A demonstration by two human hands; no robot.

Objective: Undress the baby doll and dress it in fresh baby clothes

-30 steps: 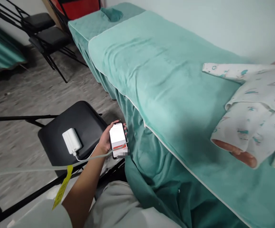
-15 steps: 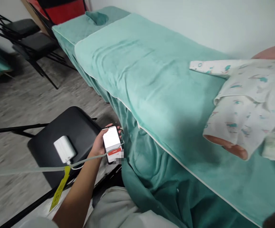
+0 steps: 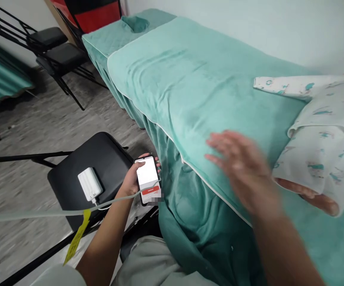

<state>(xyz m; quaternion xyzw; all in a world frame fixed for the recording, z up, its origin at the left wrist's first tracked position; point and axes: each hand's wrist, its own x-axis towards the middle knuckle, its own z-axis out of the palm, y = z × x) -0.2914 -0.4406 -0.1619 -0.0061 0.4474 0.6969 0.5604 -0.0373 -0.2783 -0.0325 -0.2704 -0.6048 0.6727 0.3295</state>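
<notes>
My left hand point(image 3: 130, 181) is wrapped round a smartphone point(image 3: 147, 174) beside the bed, its thumb lying over the lit screen. That screen is mostly white, with a red bar low down. Over the teal bed cover point(image 3: 195, 107), my right hand point(image 3: 240, 163) is raised with nothing in it; motion blurs it, but the fingers are stretched out. To its right lies a white baby outfit point(image 3: 326, 115) with a teal print, one sleeve laid out straight. Skin-coloured shapes show at its lower opening, and I cannot tell what they belong to.
A black folding chair point(image 3: 91, 171) at left bears a white power bank point(image 3: 90, 184) with a cable. A pale strap point(image 3: 55, 213) with a yellow tag point(image 3: 78, 236) crosses in front. More black chairs point(image 3: 61, 55) stand farther back. A white wall point(image 3: 249, 28) borders the bed.
My right hand has come into view from the lower right and is now over the bed. The whole scene has shifted right in the view. My left hand still holds the smartphone.
</notes>
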